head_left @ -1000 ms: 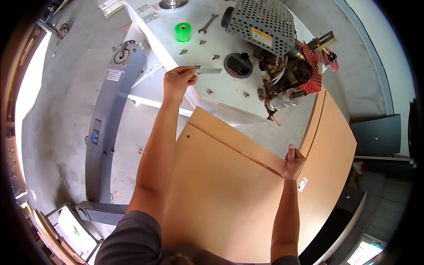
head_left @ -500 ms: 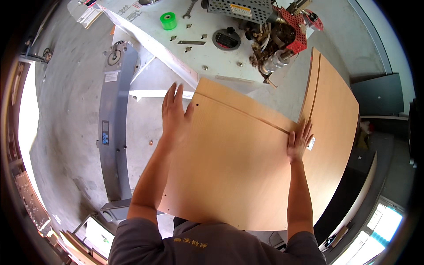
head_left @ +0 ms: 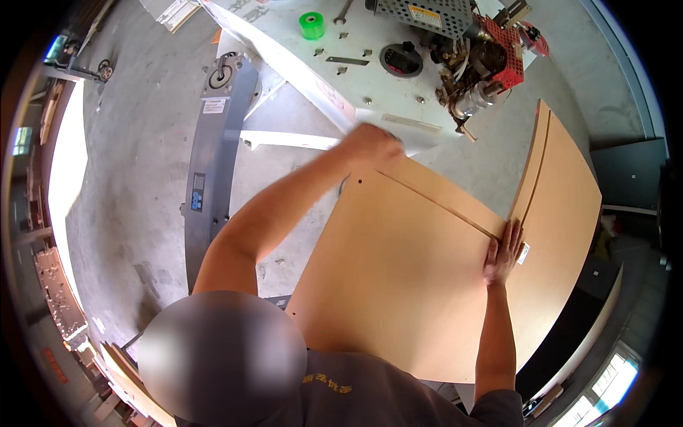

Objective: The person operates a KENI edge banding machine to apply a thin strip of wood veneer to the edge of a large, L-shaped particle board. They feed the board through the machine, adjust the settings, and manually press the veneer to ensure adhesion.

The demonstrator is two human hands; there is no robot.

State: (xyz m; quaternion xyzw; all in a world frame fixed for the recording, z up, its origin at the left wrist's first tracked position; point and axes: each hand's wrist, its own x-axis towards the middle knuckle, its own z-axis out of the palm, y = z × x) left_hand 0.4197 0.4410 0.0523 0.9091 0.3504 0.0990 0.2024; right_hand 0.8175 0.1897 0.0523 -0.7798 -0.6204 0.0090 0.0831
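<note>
A light wood-coloured panel [head_left: 405, 263] lies in front of me, with a groove along its far edge and small dark holes near its left side. My left hand [head_left: 373, 148] is closed at the panel's far left corner. Its fingers are curled and smeared by motion, and what they hold, if anything, is hidden. My right hand [head_left: 504, 255] rests with fingers stretched out at the panel's right edge, where it meets a second grooved wood-coloured panel [head_left: 558, 235]. A small white label [head_left: 523, 253] shows beside the right fingers.
Beyond the panel stands a pale machine table [head_left: 284, 43] bearing a green tape roll [head_left: 311, 25], a wrench [head_left: 343, 10] and a mechanism with a red perforated guard [head_left: 506, 53]. A grey machine beam [head_left: 217, 149] stands at left. A blurred round patch covers the lower left.
My left hand has moved from the panel's left side to its far left corner, and its spread fingers have curled. My right hand stays at the right edge. The whole view has shifted slightly.
</note>
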